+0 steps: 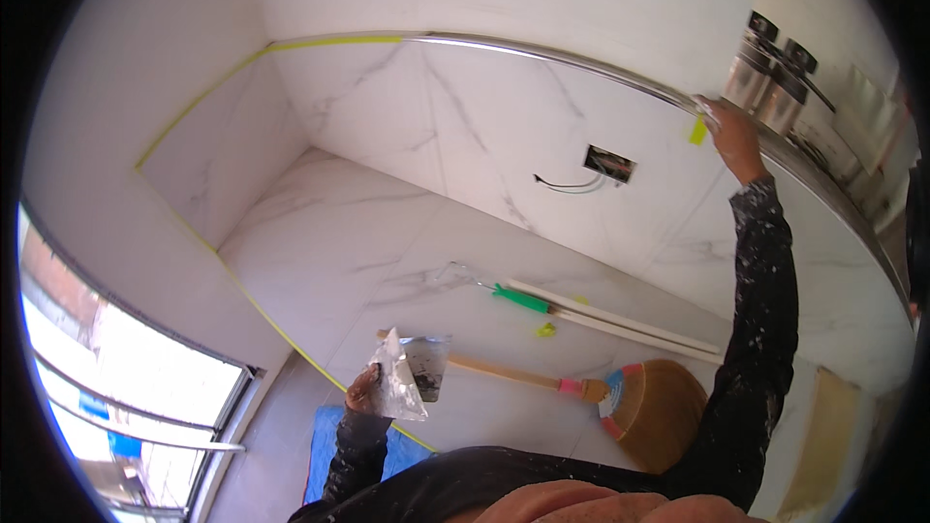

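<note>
A silvery sheet [398, 389] was pinched in the left hand [362, 390], partly covering a smeared metal blade [426, 368]. The right hand [734, 138] was placed at the metal trim [484, 42], beside yellow tape [697, 130]; its fingertips were obscured, its grip unclear. Below, a broom [651, 412] was partly hidden by the sleeve [760, 295].

A person's left hand [363, 389] is holding flat silvery pieces [399, 387]; the right hand [733, 140] is touching metal trim [591, 66] edging a marbled tile wall [484, 150], beside yellow tape [697, 132].
</note>
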A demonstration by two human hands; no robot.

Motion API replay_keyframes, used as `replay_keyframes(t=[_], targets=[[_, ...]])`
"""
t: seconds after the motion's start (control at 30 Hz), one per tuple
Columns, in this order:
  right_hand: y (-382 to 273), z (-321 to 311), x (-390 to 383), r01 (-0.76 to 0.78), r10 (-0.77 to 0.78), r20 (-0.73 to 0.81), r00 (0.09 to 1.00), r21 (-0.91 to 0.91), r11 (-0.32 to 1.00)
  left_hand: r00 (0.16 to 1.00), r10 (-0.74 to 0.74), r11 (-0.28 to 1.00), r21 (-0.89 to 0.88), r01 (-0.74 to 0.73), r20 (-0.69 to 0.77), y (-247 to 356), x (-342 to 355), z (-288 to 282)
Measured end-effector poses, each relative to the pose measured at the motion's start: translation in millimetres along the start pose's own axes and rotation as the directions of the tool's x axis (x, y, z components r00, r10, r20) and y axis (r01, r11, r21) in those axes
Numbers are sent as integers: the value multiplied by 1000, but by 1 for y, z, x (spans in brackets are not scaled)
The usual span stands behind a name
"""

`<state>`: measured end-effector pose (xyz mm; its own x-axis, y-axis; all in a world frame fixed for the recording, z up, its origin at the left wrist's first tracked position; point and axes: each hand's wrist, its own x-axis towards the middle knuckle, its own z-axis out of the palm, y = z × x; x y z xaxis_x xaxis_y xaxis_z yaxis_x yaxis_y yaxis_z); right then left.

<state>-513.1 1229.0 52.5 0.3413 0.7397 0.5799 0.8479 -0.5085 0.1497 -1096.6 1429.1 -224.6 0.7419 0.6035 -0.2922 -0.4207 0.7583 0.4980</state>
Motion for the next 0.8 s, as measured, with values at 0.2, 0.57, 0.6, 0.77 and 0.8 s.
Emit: replay_keyframes(t=[0.2,0.57,0.6,0.77,0.8], targets=[[-3,-4,5,-56,52,40,998,109,992,998,-64,996,-59,65,20,0,8,-24],[11,5,10,27,-26,45,999,-19,999,999,34,993,112,-38,30,-11,10,-32],[11,3,9,29,-28,46,999,-22,999,997,27,996,81,-33,74,-10,7,-26],[6,-20,13,-74,83,-33,996,203,976,999,-26,996,84,29,-35,-7,10,-10],[4,-22,14,-103,99,32,995,218,970,1000,-25,999,43,24,17,-8,10,-10]])
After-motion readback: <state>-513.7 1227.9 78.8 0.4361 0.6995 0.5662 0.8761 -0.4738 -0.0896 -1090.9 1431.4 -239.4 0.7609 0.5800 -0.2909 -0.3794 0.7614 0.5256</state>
